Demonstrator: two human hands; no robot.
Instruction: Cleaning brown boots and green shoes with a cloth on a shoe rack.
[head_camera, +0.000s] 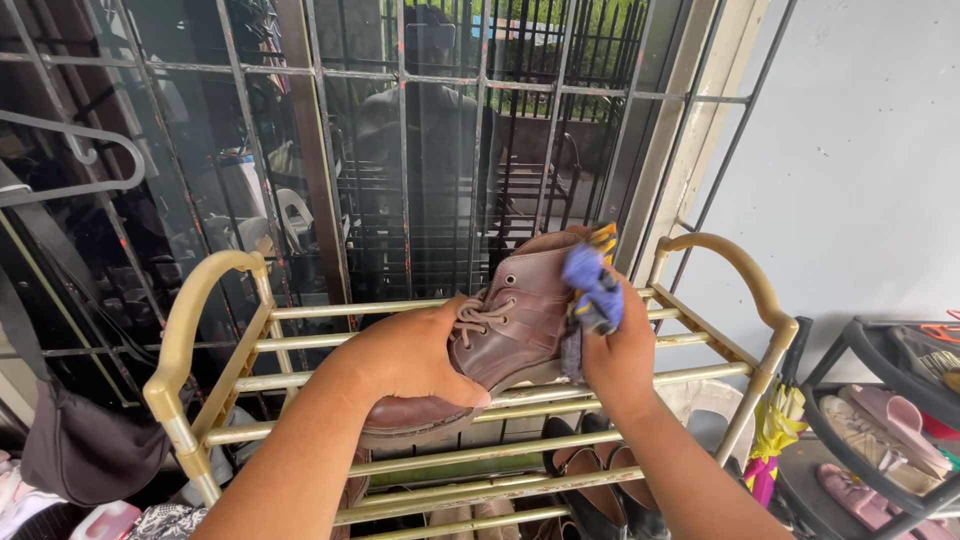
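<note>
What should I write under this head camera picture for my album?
Left hand steadies a brown lace-up boot on a metal shoe rack while the right hand presses a blue cloth against it.

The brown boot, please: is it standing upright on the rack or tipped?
Tipped: the brown boot lies on its side, sole facing down-right, held above the rack by the left hand.

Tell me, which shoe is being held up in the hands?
The brown lace-up boot, held above the rack's top bars by the left hand. The other shoes sit on shelves, including black ones underneath.
</note>
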